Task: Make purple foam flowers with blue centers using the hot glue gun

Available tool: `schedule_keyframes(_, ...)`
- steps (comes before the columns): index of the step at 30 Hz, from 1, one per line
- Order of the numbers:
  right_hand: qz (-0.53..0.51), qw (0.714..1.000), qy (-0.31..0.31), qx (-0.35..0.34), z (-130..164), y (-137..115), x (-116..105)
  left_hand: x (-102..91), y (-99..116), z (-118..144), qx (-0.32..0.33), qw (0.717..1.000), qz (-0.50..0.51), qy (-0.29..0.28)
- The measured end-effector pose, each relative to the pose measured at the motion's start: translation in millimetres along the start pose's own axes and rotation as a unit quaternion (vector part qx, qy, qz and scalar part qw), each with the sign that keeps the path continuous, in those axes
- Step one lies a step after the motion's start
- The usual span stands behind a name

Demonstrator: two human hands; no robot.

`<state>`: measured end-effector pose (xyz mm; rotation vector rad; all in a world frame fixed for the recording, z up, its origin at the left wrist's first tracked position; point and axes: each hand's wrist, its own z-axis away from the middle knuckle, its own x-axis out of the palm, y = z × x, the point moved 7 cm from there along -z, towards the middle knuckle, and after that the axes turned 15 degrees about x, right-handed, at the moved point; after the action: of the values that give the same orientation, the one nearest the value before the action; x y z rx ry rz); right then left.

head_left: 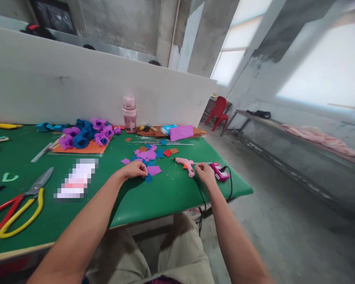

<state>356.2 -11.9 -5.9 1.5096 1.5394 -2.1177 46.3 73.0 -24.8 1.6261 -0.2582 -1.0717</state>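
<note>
My left hand (135, 169) is at the near edge of a pile of purple and blue paper pieces (146, 155), fingertips pinched together; what is between them, if anything, is too small to make out. A purple piece (154, 170) and a blue piece (148, 178) lie beside its fingertips. My right hand (205, 173) has curled fingers just right of the handle of a pink glue gun (185, 163), which lies on its side, nozzle to the left. Whether the fingers hold anything is hidden. Behind that hand sits a magenta power block (220, 172) with a black plug and cord.
Purple and blue paper flowers (85, 134) lie on an orange sheet on the green table (130, 209). Red-and-yellow-handled scissors (32, 193) lie at left. A pink bottle (129, 114) stands against the white partition (91, 83). A purple pouch (181, 133) lies at the back right.
</note>
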Motion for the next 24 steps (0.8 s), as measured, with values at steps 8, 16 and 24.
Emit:
schedule_keyframes(8, 0.130, 0.985, -0.110, 0.001, -11.2, -16.5, 33.9, 2.8, -0.9, 3.6, -0.019, 0.999, 0.024, 0.012)
schedule_keyframes(16, -0.210, 0.958, -0.190, 0.045, 12.5, -18.5, 16.8, 8.6, 4.3, 6.8, 0.016, 0.997, 0.059, -0.040)
schedule_keyframes(24, -0.425, 0.758, -0.471, 0.152, 86.1, -29.5, 35.0, 11.2, 1.6, 0.7, 0.005, 1.000, 0.020, -0.001)
